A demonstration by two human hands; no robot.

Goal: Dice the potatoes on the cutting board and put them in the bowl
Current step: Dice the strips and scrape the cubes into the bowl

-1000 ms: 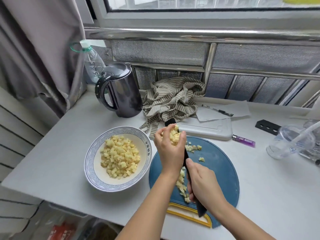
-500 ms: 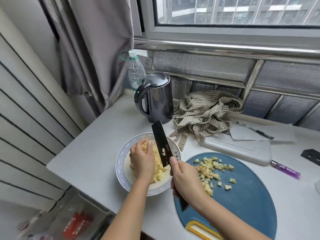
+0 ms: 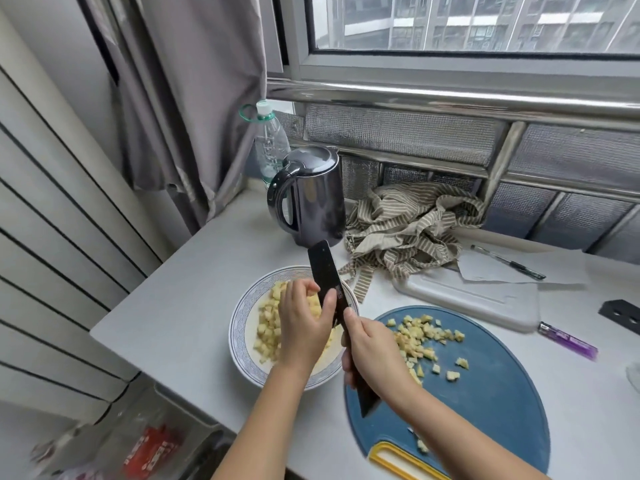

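Centre frame. Right hand [image 3: 374, 355] is clamped round the knife [image 3: 323, 268] handle, blade pointing up over the right rim of the bowl [image 3: 239, 327], as 0.5 s ago. Left hand [image 3: 301, 327] is above the bowl. Its fingers were down in the diced potato [image 3: 268, 327]; now they are curled, thumb laid on the blade face. Pinching or not, cannot tell. 1 loose scatter of dice [image 3: 419, 336] lies on the blue cutting board [image 3: 485, 393], lower right on the bench [image 3: 180, 313].
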